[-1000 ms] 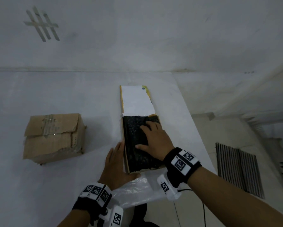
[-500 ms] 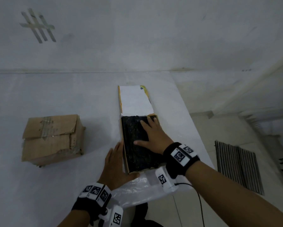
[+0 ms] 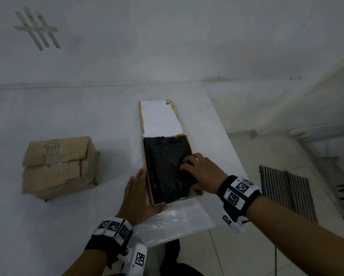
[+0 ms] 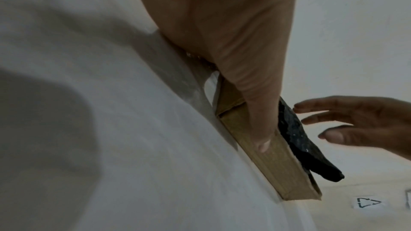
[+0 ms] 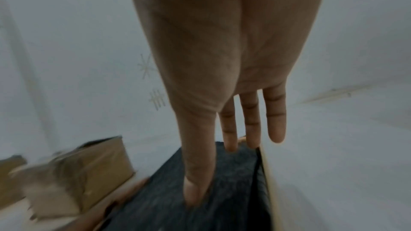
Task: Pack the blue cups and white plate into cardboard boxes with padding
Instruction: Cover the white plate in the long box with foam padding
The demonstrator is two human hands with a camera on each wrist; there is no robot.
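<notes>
Right hand [image 3: 202, 173] flat, fingers straight, pressing black padding [image 3: 165, 168] inside shallow cardboard box [image 3: 149, 188]; left hand [image 3: 138, 198] open against its near-left corner; closed cardboard box [image 3: 57, 166] well left on tabletop [image 3: 47, 226]; cups, plate unseen

two cardboard boxes [image 3: 59, 166] [image 3: 147, 176], one black padding sheet [image 3: 165, 168], one plastic bag [image 3: 177, 222]

Dim light falls on a white wall [image 3: 167, 36] with crossed tape strips [image 3: 36, 28], a white table [image 3: 57, 116] and a tiled floor [image 3: 266, 152].

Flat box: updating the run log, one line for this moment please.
flat box open | black padding inside | right hand presses padding | left hand steadies box
</notes>
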